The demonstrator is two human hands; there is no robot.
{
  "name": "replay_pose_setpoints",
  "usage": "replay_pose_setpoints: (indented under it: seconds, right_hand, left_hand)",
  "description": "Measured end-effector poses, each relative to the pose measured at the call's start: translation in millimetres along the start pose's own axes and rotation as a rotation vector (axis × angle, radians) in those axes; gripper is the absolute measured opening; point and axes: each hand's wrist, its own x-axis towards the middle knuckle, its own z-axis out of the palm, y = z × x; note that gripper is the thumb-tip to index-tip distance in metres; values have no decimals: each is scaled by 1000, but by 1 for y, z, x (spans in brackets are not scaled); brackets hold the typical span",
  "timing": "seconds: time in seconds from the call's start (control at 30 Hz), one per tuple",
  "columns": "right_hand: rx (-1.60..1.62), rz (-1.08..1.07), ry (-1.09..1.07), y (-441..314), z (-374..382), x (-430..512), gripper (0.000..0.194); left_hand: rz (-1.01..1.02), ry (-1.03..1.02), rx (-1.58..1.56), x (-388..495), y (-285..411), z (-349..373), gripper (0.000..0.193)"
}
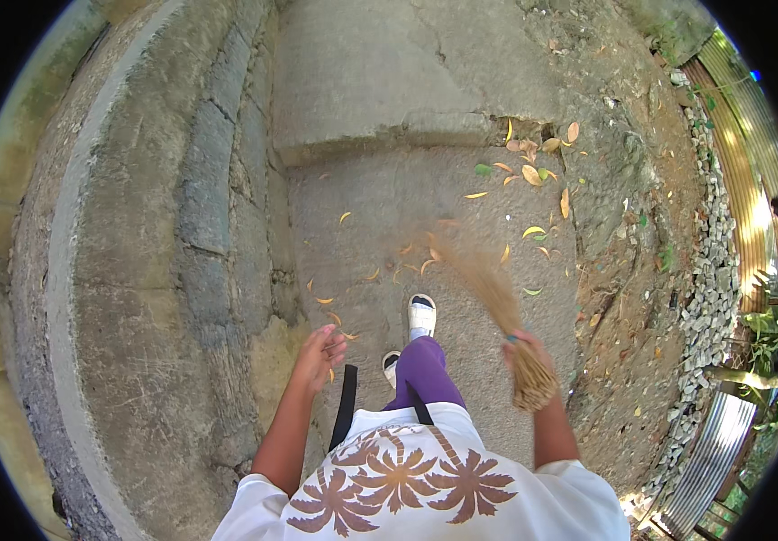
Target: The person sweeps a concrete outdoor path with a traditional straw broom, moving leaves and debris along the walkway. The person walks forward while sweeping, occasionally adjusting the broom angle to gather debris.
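My right hand (529, 353) is closed around the bound end of a stick broom (494, 291), just below a blue-green band. The broom's bristles fan out up and to the left, blurred at the tips, over the concrete ground (375, 196). Curved yellow and orange leaves lie around the blurred tips. On the left, my left hand (321, 355) hangs with its fingers loosely curled and apart, holding nothing. More fallen leaves (531, 176) are gathered near the foot of a concrete step (450, 128).
My feet in white slippers (422, 316) stand on the concrete. A long concrete kerb (125, 270) runs down the left. Rough rock and soil (622, 284) border the right, with a row of stone rubble (710, 270) and corrugated metal sheets (713, 460) beyond.
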Motion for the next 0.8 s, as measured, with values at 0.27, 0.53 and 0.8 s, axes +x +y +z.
replay_pose_setpoints:
  seconds: [0.27,0.53,0.8]
  right_hand:
    - [-164,-228,162,30,34,-17,43]
    - [-305,341,-345,103,155,83,33]
    - [-206,-250,13,156,132,7,24]
  left_hand:
    - [-41,-15,-127,0,-45,-14,30]
    - [-24,-18,-36,-21,-56,4,32]
    - [49,163,-202,-54,-113,-40,31]
